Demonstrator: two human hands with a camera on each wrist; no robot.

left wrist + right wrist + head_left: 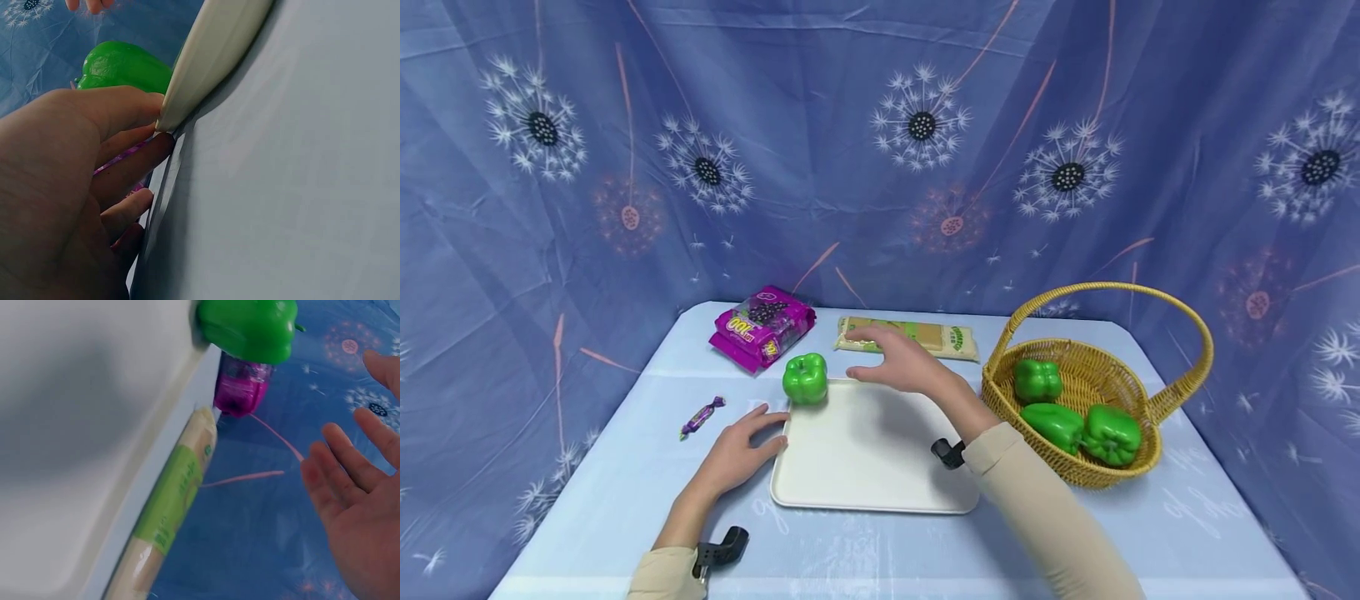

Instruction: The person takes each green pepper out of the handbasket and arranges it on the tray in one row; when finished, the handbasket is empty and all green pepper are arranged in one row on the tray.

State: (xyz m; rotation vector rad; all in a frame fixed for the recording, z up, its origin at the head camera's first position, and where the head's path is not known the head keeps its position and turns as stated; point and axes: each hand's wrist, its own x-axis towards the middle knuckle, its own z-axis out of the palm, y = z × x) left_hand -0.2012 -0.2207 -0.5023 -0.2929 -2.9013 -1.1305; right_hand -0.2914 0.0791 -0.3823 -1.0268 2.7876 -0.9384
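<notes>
At the left rim of a white rectangular tray (880, 454), my left hand (741, 446) pinches the edge. The left wrist view shows its thumb against the rim and fingertips tucked at the underside. A green bell pepper (805, 379) rests at the tray's far left corner, just beyond that hand. My right hand (898, 360) hovers over the tray's far side, fingers spread and holding nothing. Behind it, partly covered by the hand, lies a long clear packet of pale noodles (951, 337) with a green label.
A yellow wicker basket (1075, 479) with a tall handle stands at the right, several green peppers inside. A purple snack bag (763, 325) lies at the back left, and a purple wrapped candy (702, 418) left of the tray. A blue dandelion-print curtain (820, 150) hangs behind the table.
</notes>
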